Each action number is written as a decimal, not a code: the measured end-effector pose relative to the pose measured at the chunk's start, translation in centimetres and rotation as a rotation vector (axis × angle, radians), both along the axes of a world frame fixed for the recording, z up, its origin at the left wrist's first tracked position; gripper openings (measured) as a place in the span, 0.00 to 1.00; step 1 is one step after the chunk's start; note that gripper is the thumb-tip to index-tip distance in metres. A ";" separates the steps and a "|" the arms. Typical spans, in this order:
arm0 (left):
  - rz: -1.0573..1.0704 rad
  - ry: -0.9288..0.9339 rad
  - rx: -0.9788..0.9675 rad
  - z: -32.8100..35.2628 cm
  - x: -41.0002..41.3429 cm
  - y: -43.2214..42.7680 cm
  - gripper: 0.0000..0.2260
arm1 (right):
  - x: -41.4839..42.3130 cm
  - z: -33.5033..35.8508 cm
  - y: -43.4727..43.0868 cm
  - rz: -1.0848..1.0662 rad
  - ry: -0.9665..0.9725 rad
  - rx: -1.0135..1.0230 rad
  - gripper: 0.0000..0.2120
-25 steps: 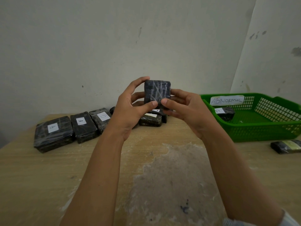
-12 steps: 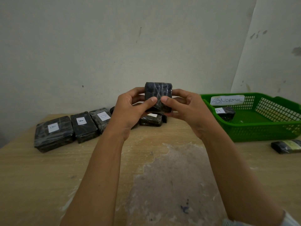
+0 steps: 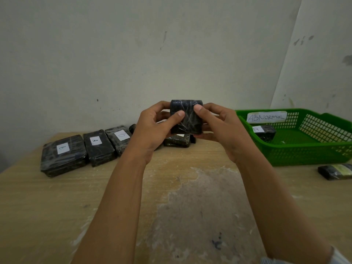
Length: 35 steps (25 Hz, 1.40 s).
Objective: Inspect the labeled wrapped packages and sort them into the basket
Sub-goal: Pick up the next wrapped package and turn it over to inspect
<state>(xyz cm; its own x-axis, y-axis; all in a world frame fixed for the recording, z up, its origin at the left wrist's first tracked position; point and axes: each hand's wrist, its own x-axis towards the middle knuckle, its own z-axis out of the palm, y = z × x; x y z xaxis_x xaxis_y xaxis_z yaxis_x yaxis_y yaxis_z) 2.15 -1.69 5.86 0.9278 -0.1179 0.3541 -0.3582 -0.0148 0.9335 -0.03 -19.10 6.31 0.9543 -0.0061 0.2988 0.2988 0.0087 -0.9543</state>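
Squarely at mid-frame, the left hand (image 3: 152,128) and right hand (image 3: 222,130) pinch a dark wrapped package (image 3: 187,121) upright, thumbs on its near face, fingers curled behind. It is held above the table (image 3: 57,206) and partly hides a second package (image 3: 177,141). Three labeled packages (image 3: 99,147) line the left. At right, a green basket (image 3: 304,153) marked ABNORMAL holds a package marked A (image 3: 264,131); a loose package (image 3: 335,171) lies near its front.
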 end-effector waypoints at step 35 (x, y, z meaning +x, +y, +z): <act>-0.009 0.056 -0.057 -0.2 0.0 -0.1 0.19 | 0.4 -0.3 -1.0 0.017 -0.075 -0.077 0.08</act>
<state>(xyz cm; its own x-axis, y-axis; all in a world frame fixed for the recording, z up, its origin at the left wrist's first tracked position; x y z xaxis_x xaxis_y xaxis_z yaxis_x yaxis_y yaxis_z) 2.12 -1.74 5.62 0.9452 -0.1071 0.3085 -0.3056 0.0423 0.9512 0.35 -20.14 6.04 0.9291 0.0362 0.3681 0.3697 -0.0584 -0.9273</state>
